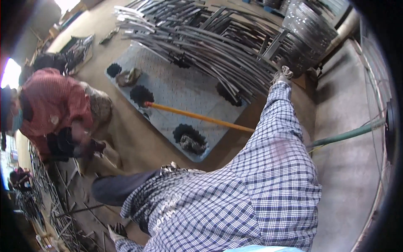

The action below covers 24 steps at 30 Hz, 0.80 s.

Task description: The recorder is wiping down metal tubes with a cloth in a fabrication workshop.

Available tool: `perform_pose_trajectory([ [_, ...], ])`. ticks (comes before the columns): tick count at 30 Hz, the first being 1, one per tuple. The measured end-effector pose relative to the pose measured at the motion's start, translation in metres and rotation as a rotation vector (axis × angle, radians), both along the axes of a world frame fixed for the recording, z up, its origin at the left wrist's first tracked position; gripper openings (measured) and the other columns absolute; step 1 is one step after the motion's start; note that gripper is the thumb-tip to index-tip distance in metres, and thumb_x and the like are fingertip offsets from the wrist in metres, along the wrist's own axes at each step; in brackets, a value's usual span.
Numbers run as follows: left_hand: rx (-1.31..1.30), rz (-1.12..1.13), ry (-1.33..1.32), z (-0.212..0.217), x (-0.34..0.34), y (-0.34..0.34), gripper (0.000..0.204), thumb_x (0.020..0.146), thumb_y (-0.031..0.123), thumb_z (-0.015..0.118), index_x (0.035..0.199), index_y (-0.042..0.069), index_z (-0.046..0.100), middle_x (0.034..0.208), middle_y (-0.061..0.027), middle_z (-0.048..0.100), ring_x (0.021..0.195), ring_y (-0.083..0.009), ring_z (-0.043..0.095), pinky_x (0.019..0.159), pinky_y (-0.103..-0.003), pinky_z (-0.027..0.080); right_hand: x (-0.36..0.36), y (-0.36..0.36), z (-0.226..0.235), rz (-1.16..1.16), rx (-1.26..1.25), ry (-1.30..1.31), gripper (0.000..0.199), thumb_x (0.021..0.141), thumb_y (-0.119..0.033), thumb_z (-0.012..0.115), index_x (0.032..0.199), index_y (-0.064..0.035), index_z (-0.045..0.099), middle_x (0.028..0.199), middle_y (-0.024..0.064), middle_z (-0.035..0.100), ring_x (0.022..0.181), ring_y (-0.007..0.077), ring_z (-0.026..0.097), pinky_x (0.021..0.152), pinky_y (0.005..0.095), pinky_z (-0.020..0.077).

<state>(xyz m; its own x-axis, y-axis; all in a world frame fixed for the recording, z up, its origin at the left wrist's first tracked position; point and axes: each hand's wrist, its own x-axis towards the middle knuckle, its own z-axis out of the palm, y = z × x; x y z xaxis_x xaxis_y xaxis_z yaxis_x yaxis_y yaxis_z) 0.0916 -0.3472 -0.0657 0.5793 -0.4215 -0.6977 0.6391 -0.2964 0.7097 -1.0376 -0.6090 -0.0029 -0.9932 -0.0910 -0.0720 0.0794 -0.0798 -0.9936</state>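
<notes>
My right arm, in a checked sleeve, stretches far forward. Its gloved hand (283, 75) is at the right-hand ends of a large pile of long grey metal strips (201, 46). The fingers look curled, but what they hold, if anything, cannot be made out. Low at the left, my left hand (115, 232) wears a glove with dark fingers, thumb and fingers apart and nothing visible in it. It is near loose metal strips (69, 229) on the floor. A yellow pole (197, 118) slants across the blue-grey pallet (168, 84) and passes behind my right sleeve.
A co-worker in a red shirt (58, 98) bends over at the left. Dark openings and a crumpled cloth (128, 77) mark the pallet. Coiled metal strip (308, 31) stands at the far right, beside a pale wall (342, 168) with a green hose (348, 133).
</notes>
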Motion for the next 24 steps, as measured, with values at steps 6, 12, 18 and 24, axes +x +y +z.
perform_pose_trajectory([
  [6, 0.108, 0.040, 0.113, 0.018, -0.015, 0.001, 0.068, 0.086, 0.052, 0.051, 0.139, 0.012, 0.036, 0.137, -0.0091, 0.042, 0.129, -0.0261, 0.036, 0.103, -0.039, 0.033, -0.039, 0.015, -0.003, 0.051, -0.919, -0.511, 0.045, 0.086, -0.019, 0.052, 0.129, -0.0132, 0.042, 0.139, 0.0092, 0.033, 0.129, 0.0167, 0.029, 0.102, 0.0352, 0.0306],
  [12, 0.150, 0.125, 0.030, 0.069, -0.025, 0.034, 0.067, 0.086, 0.050, 0.049, 0.139, 0.011, 0.036, 0.138, -0.0091, 0.042, 0.129, -0.0252, 0.036, 0.104, -0.038, 0.032, 0.049, -0.009, 0.029, -0.045, -0.072, -0.208, 0.033, 0.085, -0.018, 0.061, 0.117, -0.0104, 0.058, 0.113, 0.0092, 0.060, 0.103, 0.0240, 0.060, 0.088, 0.0368, 0.0495],
  [18, 0.192, 0.133, -0.017, 0.073, -0.032, 0.039, 0.064, 0.089, 0.047, 0.046, 0.139, 0.010, 0.035, 0.138, -0.0092, 0.042, 0.129, -0.0242, 0.037, 0.105, -0.037, 0.032, 0.066, 0.007, 0.052, -0.184, 0.690, 0.108, 0.036, 0.075, -0.035, 0.071, 0.093, -0.0039, 0.066, 0.091, 0.0140, 0.068, 0.082, 0.0236, 0.066, 0.070, 0.0345, 0.0521],
  [24, 0.225, 0.155, -0.078, 0.082, -0.049, 0.040, 0.060, 0.091, 0.044, 0.043, 0.139, 0.009, 0.035, 0.138, -0.0094, 0.042, 0.128, -0.0233, 0.038, 0.106, -0.035, 0.033, 0.101, 0.010, 0.058, -0.158, 0.736, 0.213, 0.034, 0.075, -0.033, 0.072, 0.089, -0.0030, 0.068, 0.087, 0.0179, 0.068, 0.079, 0.0303, 0.067, 0.068, 0.0395, 0.0525],
])
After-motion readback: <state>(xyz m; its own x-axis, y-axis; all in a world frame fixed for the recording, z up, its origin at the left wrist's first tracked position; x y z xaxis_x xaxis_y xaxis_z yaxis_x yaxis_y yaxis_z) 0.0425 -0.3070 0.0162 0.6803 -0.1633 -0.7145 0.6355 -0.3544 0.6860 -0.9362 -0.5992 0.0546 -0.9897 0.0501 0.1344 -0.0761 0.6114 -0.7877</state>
